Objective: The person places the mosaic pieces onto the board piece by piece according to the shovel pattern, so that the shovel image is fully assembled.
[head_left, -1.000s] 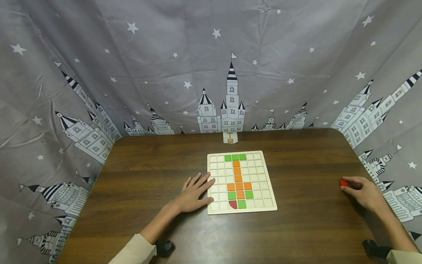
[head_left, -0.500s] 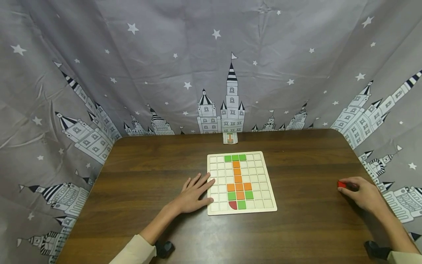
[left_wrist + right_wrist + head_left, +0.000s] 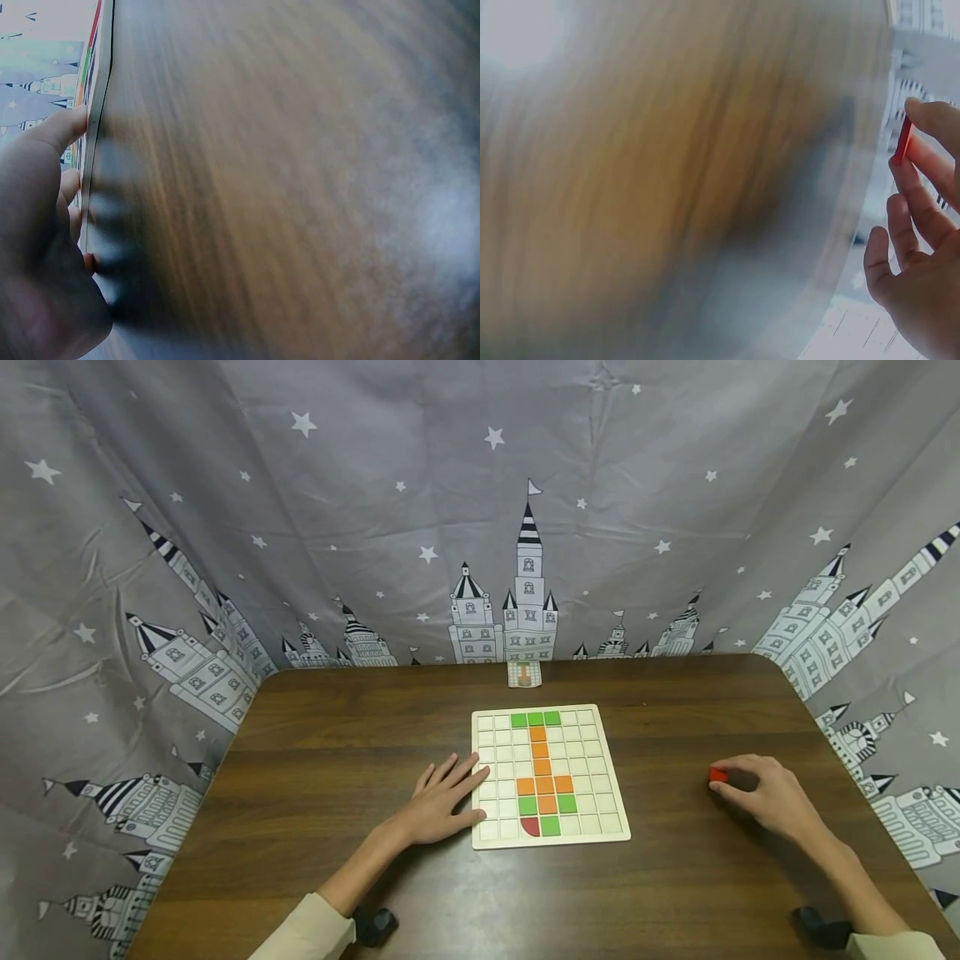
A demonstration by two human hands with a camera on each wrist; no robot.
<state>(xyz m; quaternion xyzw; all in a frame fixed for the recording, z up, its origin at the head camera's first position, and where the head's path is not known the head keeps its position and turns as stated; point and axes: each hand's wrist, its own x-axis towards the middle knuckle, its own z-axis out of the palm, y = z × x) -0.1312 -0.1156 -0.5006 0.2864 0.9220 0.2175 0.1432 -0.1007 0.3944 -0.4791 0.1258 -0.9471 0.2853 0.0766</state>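
Observation:
A cream grid board (image 3: 596,743) lies mid-table, with green squares (image 3: 535,718) across its top row and orange squares (image 3: 542,766) running down its middle. Near its bottom edge sits a dark red quarter-round piece (image 3: 530,827) beside a green square (image 3: 550,826). My left hand (image 3: 435,806) rests with spread fingers on the board's left edge; the left wrist view shows the fingertips along the board's side. To the right of the board, my right hand (image 3: 768,793) pinches a small flat red piece (image 3: 718,775) between thumb and fingertips. That red piece (image 3: 904,140) appears edge-on in the right wrist view.
A small picture card (image 3: 524,674) stands at the table's back edge, behind the board. Brown wooden table (image 3: 352,718) surrounds the board. A grey curtain (image 3: 360,460) printed with castles and stars hangs behind and along the sides.
My right hand has moved left across the table toward the board, carrying the red piece. My left hand and the board have stayed in place.

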